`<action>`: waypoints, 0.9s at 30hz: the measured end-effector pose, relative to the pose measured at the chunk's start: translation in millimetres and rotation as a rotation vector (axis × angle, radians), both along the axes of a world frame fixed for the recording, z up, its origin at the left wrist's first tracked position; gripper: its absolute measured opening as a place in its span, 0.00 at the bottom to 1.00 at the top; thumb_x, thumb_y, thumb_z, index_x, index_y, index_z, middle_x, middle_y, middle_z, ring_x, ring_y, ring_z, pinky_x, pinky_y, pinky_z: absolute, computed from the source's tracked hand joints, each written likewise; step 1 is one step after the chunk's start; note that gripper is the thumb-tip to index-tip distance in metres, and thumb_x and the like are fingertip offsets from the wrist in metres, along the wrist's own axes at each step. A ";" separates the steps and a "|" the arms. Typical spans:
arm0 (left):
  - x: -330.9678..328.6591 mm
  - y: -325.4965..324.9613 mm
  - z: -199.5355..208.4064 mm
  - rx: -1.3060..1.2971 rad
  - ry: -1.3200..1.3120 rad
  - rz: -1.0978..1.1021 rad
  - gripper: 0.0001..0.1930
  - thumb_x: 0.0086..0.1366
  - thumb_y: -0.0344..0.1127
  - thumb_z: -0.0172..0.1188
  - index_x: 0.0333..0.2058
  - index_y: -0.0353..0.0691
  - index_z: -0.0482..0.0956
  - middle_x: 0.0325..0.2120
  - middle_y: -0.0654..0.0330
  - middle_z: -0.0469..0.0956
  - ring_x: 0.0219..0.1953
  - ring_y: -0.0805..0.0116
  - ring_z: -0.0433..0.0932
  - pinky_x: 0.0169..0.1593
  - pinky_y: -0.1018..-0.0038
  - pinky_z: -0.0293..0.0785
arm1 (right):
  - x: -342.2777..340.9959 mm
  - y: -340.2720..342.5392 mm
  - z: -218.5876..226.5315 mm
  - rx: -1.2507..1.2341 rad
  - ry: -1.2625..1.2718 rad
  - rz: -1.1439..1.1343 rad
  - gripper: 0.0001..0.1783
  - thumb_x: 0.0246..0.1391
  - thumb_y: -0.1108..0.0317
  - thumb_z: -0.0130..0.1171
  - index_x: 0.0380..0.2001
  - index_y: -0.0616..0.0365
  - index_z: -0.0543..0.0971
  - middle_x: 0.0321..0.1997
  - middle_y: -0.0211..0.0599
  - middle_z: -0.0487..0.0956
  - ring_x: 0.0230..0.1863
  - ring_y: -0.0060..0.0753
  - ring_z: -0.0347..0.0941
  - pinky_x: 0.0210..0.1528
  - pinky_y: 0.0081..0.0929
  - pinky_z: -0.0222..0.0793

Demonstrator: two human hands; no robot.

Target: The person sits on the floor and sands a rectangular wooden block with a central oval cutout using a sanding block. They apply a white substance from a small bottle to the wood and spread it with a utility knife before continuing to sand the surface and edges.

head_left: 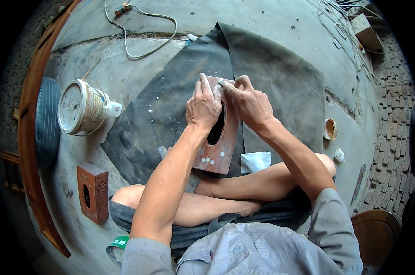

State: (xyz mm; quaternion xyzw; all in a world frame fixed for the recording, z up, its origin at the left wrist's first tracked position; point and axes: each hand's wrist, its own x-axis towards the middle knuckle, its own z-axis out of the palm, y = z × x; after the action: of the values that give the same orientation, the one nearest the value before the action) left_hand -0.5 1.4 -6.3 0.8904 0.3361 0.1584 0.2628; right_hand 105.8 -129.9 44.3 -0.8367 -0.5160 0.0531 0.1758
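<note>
A reddish-brown wooden box point(231, 120) with a long oval opening in its top lies in front of my crossed legs on a dark sheet. Several small white round spots show on the end nearest me. My left hand point(204, 105) holds the far left part of the box, its fingers extended together near the far edge and the thumb on the top face. At the far end, my right hand point(249, 101) pinches thumb and fingers close to the surface, next to the left thumb; anything between those fingertips is too small to name. Whitish residue coats the fingers of both hands.
The dark sheet point(281, 78) covers the concrete floor. A white square piece point(256, 162) lies beside my leg. On the left stand a lidded bucket point(90, 107), a tyre point(47, 121) and a second wooden box point(92, 192). At right sits a small round container point(330, 129).
</note>
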 end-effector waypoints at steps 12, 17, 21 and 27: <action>0.5 0.4 -4.8 0.019 -0.026 -0.001 0.35 0.76 0.49 0.50 0.71 0.29 0.60 0.61 0.39 0.74 0.52 0.34 0.81 0.54 0.50 0.79 | 3.1 3.4 -7.4 0.042 -0.024 -0.004 0.21 0.63 0.69 0.56 0.60 0.47 0.78 0.54 0.45 0.75 0.36 0.55 0.85 0.38 0.47 0.83; 0.4 0.3 -5.7 0.034 -0.026 0.000 0.35 0.75 0.49 0.50 0.70 0.29 0.60 0.61 0.39 0.74 0.52 0.34 0.81 0.54 0.50 0.79 | 3.3 3.5 -2.5 -0.006 0.020 -0.029 0.22 0.64 0.68 0.56 0.61 0.44 0.79 0.55 0.45 0.75 0.37 0.55 0.85 0.40 0.48 0.83; -0.2 0.6 -4.5 0.036 -0.023 -0.010 0.35 0.75 0.49 0.50 0.70 0.28 0.60 0.61 0.38 0.74 0.52 0.34 0.81 0.53 0.50 0.79 | 9.1 4.6 -0.2 0.014 0.075 -0.024 0.21 0.64 0.66 0.56 0.60 0.43 0.80 0.55 0.44 0.76 0.38 0.56 0.85 0.42 0.49 0.82; -0.3 0.5 -4.1 0.033 -0.025 -0.012 0.35 0.75 0.48 0.50 0.70 0.27 0.59 0.61 0.38 0.73 0.52 0.34 0.81 0.54 0.50 0.80 | 14.9 9.8 3.9 0.023 0.124 -0.026 0.20 0.65 0.63 0.56 0.59 0.42 0.82 0.53 0.45 0.77 0.39 0.58 0.84 0.44 0.48 0.81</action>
State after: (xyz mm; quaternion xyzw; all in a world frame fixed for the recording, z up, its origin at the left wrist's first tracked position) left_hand -0.7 1.9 -10.4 0.8946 0.3247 0.1736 0.2531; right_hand 120.7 -120.1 48.2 -0.8363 -0.4939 0.0967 0.2175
